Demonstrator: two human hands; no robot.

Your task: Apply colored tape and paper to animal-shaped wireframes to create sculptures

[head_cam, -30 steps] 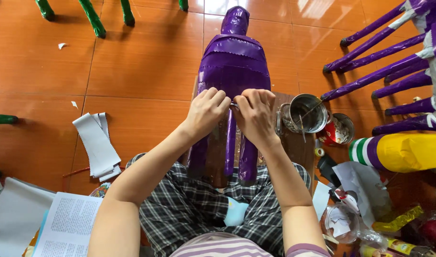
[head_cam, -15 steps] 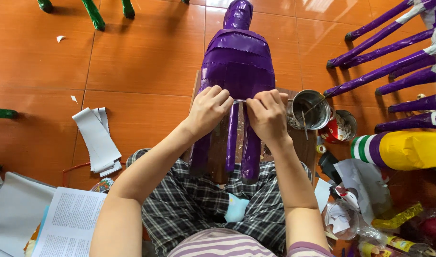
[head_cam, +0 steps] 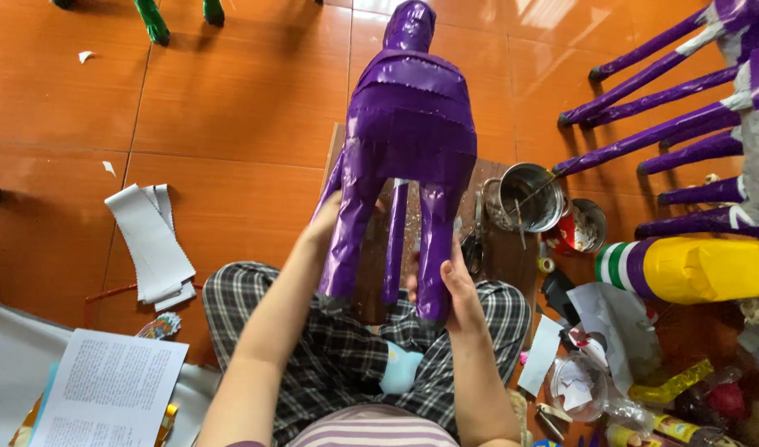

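Glossy orange-brown tiled floor (head_cam: 230,116) with thin grout lines, seen from above. Bright light glares off the far tiles at the top right. Small white paper scraps (head_cam: 85,56) lie scattered on the tiles at the far left.

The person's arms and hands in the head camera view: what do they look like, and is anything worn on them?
Both forearms are bare, with no gloves, watch or bracelet visible. The left hand and right hand show no rings that I can make out. No sleeves reach the forearms; a striped top and checked trousers appear below.
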